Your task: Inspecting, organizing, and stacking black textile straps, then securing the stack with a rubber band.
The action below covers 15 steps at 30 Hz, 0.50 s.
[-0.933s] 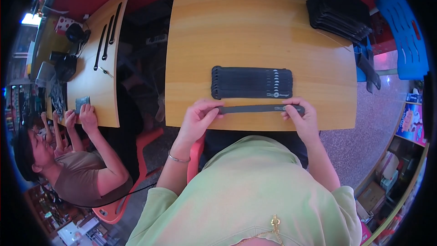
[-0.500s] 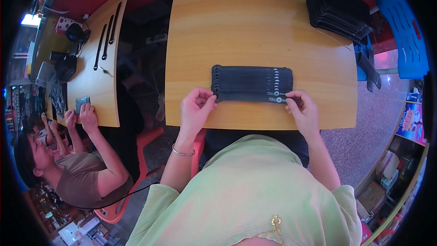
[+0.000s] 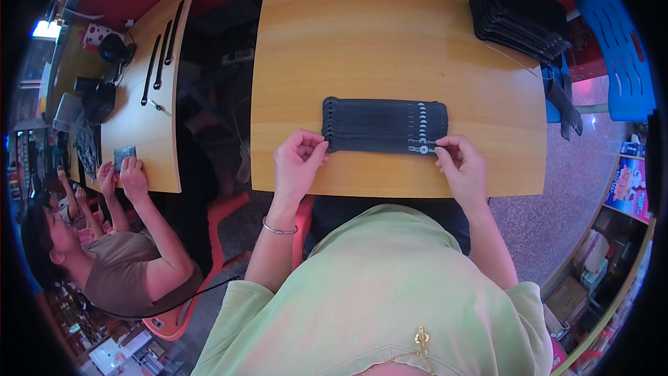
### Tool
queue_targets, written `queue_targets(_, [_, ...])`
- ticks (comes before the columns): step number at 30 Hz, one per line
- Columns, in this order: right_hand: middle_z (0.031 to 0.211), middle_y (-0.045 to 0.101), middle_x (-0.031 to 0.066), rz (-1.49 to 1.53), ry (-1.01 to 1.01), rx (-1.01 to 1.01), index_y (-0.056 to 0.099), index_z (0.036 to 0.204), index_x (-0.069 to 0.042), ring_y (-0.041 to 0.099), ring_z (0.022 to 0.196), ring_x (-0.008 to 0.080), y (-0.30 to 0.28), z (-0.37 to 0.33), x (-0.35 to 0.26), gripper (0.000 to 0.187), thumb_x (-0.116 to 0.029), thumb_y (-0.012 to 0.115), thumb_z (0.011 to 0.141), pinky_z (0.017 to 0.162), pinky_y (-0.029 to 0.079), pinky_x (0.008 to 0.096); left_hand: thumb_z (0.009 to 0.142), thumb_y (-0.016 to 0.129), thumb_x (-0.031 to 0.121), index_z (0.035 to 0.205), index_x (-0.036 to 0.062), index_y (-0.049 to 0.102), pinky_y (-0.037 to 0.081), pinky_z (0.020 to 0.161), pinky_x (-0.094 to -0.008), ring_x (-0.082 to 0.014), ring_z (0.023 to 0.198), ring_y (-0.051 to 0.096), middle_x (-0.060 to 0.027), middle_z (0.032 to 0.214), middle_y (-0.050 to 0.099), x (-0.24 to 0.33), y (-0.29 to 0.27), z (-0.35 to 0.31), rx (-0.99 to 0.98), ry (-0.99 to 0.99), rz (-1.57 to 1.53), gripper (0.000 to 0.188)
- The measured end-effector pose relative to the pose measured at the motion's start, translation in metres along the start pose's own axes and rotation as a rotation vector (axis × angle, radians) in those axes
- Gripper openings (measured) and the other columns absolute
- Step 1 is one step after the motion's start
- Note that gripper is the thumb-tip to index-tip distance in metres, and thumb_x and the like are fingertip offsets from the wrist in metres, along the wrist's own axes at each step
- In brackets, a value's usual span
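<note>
A row of flat black straps [image 3: 376,120] lies overlapped on the wooden table [image 3: 334,49] in front of me. Each strap has a rounded end with a hole at the left and a pale printed mark toward the right. My left hand [image 3: 300,159] is closed, its thumb and forefinger pinching the left end of the nearest strap. At the right end of that same strap, my right hand [image 3: 459,167] pinches it between thumb and fingers. This nearest strap lies along the front of the row, stretched straight between both hands.
A stack of black flat bundles [image 3: 518,17] stands at the table's far right, by a blue chair [image 3: 616,52]. To the left, a co-worker [image 3: 139,257] handles a small dark piece at another table [image 3: 160,146], where several black straps [image 3: 152,69] lie.
The nearest strap has moved slightly away from me, closer against the row, so less of the strap behind it shows. Both hands keep their pinch.
</note>
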State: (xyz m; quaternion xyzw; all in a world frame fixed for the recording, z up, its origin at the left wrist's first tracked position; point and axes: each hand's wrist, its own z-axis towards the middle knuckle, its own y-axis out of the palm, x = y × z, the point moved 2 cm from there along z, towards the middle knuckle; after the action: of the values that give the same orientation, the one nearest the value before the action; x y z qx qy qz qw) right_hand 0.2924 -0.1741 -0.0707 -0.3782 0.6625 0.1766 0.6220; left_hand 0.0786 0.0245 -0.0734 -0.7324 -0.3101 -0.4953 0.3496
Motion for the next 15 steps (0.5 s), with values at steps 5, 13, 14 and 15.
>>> queue_targets(5, [0.078, 0.059, 0.0013, 0.009, 0.008, 0.014, 0.058, 0.095, 0.0, 0.056, 0.063, 0.0051, 0.0012, 0.0006, -0.0003, 0.011, 0.0, 0.062, 0.084, 0.055, 0.046, 0.0182, 0.082, 0.064, 0.0, 0.085, -0.0024, 0.059, 0.048, 0.054, -0.0184, -0.0074, 0.06, 0.061, -0.0029, 0.07, 0.061, 0.0004, -0.0004, -0.0003, 0.004, 0.004, 0.018, 0.006])
queue_targets(13, [0.078, 0.059, 0.0015, 0.008, 0.028, 0.027, 0.057, 0.094, 0.0, 0.057, 0.063, 0.0052, 0.0027, 0.002, -0.0002, 0.011, -0.001, 0.062, 0.084, 0.054, 0.046, 0.0183, 0.082, 0.064, -0.001, 0.085, -0.0023, 0.059, 0.047, 0.054, -0.0184, -0.0075, 0.06, 0.06, -0.0033, 0.068, 0.061, -0.001, -0.0005, -0.0001, 0.007, 0.004, 0.042, 0.006])
queue_targets(14, [0.078, 0.06, 0.0015, 0.011, 0.026, 0.031, 0.057, 0.094, 0.0, 0.057, 0.063, 0.0052, 0.0022, 0.0018, -0.0005, 0.011, -0.001, 0.062, 0.084, 0.054, 0.047, 0.0183, 0.082, 0.064, -0.001, 0.085, -0.0023, 0.059, 0.047, 0.054, -0.0184, -0.0075, 0.06, 0.06, -0.0033, 0.068, 0.061, -0.0007, -0.0001, -0.0001, 0.005, 0.006, 0.042, 0.006])
queue_targets(15, [0.078, 0.06, 0.0015, 0.011, 0.025, 0.033, 0.057, 0.094, 0.0, 0.057, 0.063, 0.0052, 0.0015, 0.0015, -0.0014, 0.011, -0.001, 0.062, 0.084, 0.054, 0.047, 0.0183, 0.082, 0.064, 0.0, 0.085, -0.0023, 0.059, 0.047, 0.054, -0.0184, -0.0075, 0.06, 0.06, -0.0033, 0.068, 0.061, -0.0003, 0.0003, 0.0, 0.006, 0.009, 0.046, 0.006])
